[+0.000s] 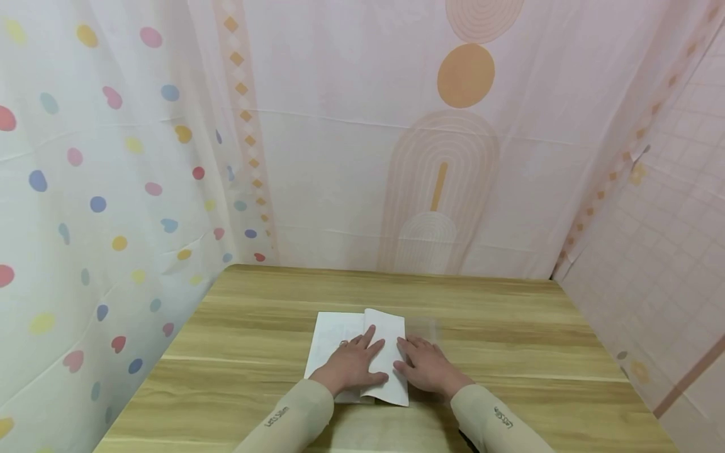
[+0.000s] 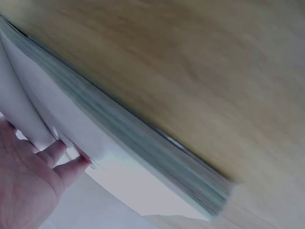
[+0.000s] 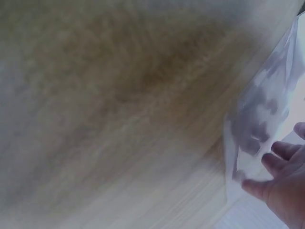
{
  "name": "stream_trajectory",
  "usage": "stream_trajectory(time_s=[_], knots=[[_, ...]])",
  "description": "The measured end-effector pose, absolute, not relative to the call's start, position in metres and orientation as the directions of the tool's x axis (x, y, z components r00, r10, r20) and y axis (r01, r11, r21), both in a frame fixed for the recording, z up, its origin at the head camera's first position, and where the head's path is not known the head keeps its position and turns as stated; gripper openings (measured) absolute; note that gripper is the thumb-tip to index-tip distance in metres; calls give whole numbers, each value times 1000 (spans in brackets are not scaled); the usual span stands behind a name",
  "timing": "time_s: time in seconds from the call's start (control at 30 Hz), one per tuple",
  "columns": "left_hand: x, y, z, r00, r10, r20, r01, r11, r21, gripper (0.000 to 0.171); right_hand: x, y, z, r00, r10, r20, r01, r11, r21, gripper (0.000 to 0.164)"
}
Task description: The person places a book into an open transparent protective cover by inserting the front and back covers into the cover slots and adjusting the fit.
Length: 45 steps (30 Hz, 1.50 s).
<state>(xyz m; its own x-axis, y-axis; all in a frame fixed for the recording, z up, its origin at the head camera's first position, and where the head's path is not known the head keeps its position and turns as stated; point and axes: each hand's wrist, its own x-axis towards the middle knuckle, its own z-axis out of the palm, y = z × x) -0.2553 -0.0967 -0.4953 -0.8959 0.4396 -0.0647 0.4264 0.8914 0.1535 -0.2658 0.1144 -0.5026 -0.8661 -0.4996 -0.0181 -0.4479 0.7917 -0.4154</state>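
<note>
A white book [image 1: 328, 336] lies on the wooden table, and a white leaf or cover flap [image 1: 387, 327] stands slightly raised across its right part. My left hand [image 1: 354, 365] rests on the book with fingers spread, its fingertips touching the white leaf. In the left wrist view, the thick page edges of the book [image 2: 114, 124] show beside the left hand [image 2: 28, 176]. Clear plastic film [image 1: 425, 330] reaches out past the leaf's right edge. My right hand [image 1: 427, 365] lies over this film, fingertips at the leaf's edge. The right wrist view shows the film [image 3: 257, 119] crinkled beside the extended fingers.
The wood-grain table [image 1: 510, 333] spreads around the book on every side. Patterned curtains [image 1: 340, 157] hang behind it, with a dotted one [image 1: 119, 264] on the left and a checked one [image 1: 674, 251] on the right.
</note>
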Motion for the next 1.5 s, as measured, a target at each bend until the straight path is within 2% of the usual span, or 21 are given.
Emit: stream_trajectory(time_s=[0.13,0.27,0.47,0.57,0.67,0.93,1.5], knots=[[-254,-92,-495,-908,415,-63,404,904,140,76,-268,113,-503,-875,-483,6,-452,814,-364,58],[-254,-91,-495,-907,416,-63,404,903,143,76,-266,112,-501,-872,-489,-38,-448,826,-341,63],[-258,-107,-500,-878,479,1,455,835,308,75,-263,112,-501,-858,-510,-64,-461,819,-341,66],[-258,-117,-501,-877,481,3,439,798,412,72,-263,114,-502,-858,-509,-63,-457,814,-358,66],[-259,-121,-500,-881,473,-20,413,787,458,70,-263,116,-503,-860,-506,-59,-452,812,-369,66],[-257,-117,-494,-886,461,-36,404,810,425,70,-263,117,-505,-877,-479,-43,-418,803,-424,62],[-261,-108,-499,-884,468,-11,438,836,330,70,-262,115,-506,-877,-480,-12,-432,799,-418,63]])
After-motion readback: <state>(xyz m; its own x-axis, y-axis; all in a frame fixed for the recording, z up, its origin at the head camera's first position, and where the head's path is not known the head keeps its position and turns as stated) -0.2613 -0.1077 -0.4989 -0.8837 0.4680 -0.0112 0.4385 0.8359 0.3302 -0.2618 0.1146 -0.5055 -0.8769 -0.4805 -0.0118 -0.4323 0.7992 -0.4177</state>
